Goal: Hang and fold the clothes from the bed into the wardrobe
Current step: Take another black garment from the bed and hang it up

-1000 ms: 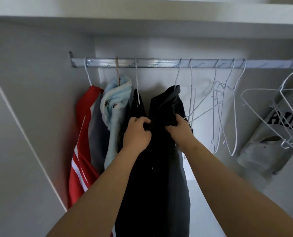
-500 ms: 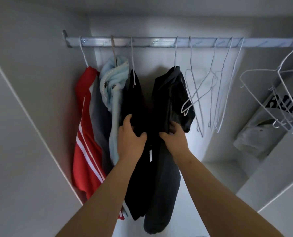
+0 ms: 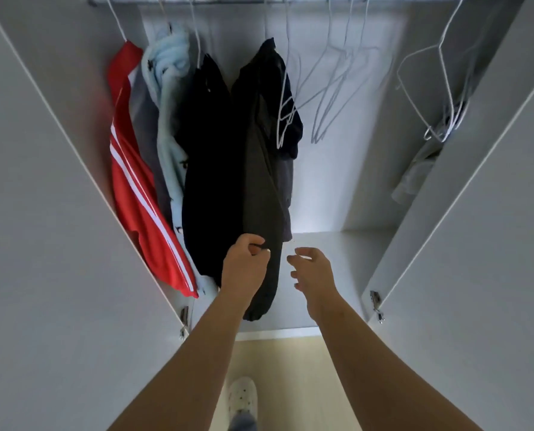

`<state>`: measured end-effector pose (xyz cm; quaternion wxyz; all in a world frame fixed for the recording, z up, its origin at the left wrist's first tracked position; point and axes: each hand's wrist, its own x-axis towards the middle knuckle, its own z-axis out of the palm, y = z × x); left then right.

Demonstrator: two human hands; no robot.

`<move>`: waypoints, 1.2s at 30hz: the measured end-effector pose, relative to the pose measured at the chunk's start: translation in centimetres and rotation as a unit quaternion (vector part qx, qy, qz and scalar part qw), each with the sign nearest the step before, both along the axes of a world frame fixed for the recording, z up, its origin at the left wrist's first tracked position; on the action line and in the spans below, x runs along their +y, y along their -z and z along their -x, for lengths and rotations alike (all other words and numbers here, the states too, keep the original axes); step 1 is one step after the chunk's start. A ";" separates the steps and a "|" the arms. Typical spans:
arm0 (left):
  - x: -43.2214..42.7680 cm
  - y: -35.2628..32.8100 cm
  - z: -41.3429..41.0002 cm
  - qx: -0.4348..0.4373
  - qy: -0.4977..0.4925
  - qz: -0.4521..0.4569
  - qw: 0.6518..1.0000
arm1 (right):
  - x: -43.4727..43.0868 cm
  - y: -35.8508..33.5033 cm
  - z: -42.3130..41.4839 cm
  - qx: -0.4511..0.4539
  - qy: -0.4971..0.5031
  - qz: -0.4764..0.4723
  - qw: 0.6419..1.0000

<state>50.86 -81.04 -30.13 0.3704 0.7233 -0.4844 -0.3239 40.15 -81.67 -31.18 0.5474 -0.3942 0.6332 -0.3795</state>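
Your left hand (image 3: 245, 269): fingers pinch the grey trousers (image 3: 261, 169) low down
Your right hand (image 3: 314, 272): just right of the trousers, fingers loosely spread, holding nothing
Red jacket (image 3: 135, 188): left of the trousers

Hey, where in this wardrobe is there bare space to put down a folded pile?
The white wardrobe floor is bare from the dark grey garment across to the right side wall. The left is crowded: red striped jacket, pale blue fleece and black garment hang packed together.
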 end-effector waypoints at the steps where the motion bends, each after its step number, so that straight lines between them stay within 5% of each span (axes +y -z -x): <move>1: 1.3 0.7 0.8 0.022 0.003 -0.012 1.000 | 1.6 0.5 0.8 -0.001 -0.001 -0.005 1.000; 9: 12.7 3.3 7.5 0.113 0.048 -0.142 0.982 | 14.8 3.4 7.2 -0.039 0.059 -0.100 0.992; 19: 24.7 6.9 10.0 0.129 0.134 -0.250 0.950 | 29.3 7.6 9.3 -0.094 0.179 -0.164 0.966; 28: 40.0 9.7 10.5 0.092 0.279 -0.319 0.901 | 47.6 11.1 8.2 -0.169 0.349 -0.244 0.889; 36: 53.0 9.9 18.4 -0.005 0.461 -0.323 0.827 | 63.3 11.2 13.0 -0.231 0.535 -0.205 0.786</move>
